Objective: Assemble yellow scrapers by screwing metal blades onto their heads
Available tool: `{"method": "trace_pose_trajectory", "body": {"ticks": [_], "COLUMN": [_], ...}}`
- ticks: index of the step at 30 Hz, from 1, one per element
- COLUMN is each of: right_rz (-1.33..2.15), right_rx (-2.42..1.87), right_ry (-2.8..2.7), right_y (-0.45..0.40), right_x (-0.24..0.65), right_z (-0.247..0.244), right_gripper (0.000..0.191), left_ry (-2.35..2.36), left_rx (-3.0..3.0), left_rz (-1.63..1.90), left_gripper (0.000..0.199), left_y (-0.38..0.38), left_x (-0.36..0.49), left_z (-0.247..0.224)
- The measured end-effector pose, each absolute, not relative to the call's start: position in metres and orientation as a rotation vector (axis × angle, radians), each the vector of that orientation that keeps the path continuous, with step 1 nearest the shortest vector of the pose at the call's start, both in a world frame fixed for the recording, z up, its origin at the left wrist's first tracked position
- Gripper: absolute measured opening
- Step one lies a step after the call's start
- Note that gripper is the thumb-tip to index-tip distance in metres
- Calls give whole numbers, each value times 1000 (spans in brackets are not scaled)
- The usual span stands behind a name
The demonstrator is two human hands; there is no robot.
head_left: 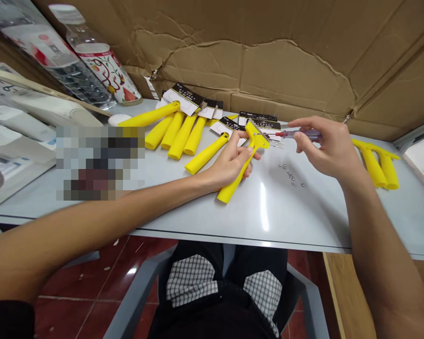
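Note:
My left hand (pixel 233 162) is closed around a yellow scraper (pixel 230 189), whose broad head points up and away from me. Between the fingers of my right hand (pixel 325 141) is a screwdriver (pixel 309 135) with a clear, reddish handle. Its thin shaft reaches left, and the tip meets a screw spot on the scraper's head. Several small loose screws (pixel 290 176) lie on the table below the screwdriver. Just left of my left hand rests another yellow handle (pixel 207 154) with a hole at its end.
Several yellow handles (pixel 182 136) with black-and-white cards (pixel 183 98) lie at the back left. More yellow pieces (pixel 374 165) are at the right. Two bottles (pixel 106 70) stand at the far left beside white packages (pixel 17 155). A cardboard wall (pixel 268 61) borders the white table (pixel 183 212).

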State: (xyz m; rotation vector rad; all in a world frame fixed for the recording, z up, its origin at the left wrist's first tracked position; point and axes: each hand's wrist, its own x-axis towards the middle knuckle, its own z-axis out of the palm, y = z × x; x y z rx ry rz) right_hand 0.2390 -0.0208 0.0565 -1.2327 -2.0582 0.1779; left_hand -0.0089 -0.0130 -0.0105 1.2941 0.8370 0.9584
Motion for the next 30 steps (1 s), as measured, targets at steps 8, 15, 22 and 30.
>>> {"method": "trace_pose_trajectory", "body": {"ticks": [8,15,22,30], "right_rz": [28,32,22,-5], "right_rx": [-1190,-1238,-1296,-1293], "right_ry": [-2042,-2046,-2025,-2056], "right_y": [-22,-25,-26,-27], "right_x": [231,231,228,228], "right_z": [51,52,51,53], "right_gripper": [7,6,18,25], "left_ry": [826,814,818,813], "left_rx": [1296,1306,1306,1292], "left_rz": [944,953,964,957], "left_gripper": [29,22,21,25], "left_y": [-13,-12,-12,-12], "left_x": [-9,-9,-9,-10], "left_z": [-10,-12,-12,-12]}}
